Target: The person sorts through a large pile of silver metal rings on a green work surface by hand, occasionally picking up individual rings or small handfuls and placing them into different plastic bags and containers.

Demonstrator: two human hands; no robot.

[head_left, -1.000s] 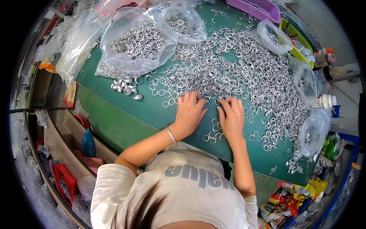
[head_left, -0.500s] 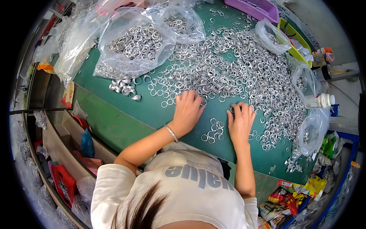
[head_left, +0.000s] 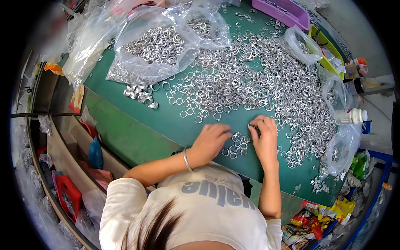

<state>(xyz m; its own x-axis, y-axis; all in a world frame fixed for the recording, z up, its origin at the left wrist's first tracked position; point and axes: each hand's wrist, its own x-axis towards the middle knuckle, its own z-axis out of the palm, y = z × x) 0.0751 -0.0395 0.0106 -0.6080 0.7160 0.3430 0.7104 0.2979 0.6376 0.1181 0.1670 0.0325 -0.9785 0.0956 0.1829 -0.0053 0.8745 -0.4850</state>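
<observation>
A wide heap of silver metal rings (head_left: 225, 83) spreads over the green tabletop (head_left: 146, 121). Nearer to me lies a small separate cluster of rings (head_left: 236, 146). Just left of this cluster is my left hand (head_left: 208, 143), its fingertips smeared by motion, so I cannot make out whether they hold anything. To the right of the cluster, my right hand (head_left: 265, 135) has its thumb and forefinger curled together around a ring (head_left: 251, 126) at the heap's near edge.
Clear plastic bags of rings (head_left: 156, 46) stand at the far left, with chunkier silver rings (head_left: 141, 95) beside them. A purple tray (head_left: 283, 12), a yellow-green basket (head_left: 329, 50) and a white bottle (head_left: 354, 116) line the far and right sides. Colourful packets (head_left: 310, 223) lie below the right edge.
My left hand has come back from the heap's edge toward me, beside the small cluster. My right hand stays near the same spot, its fingers now round a ring.
</observation>
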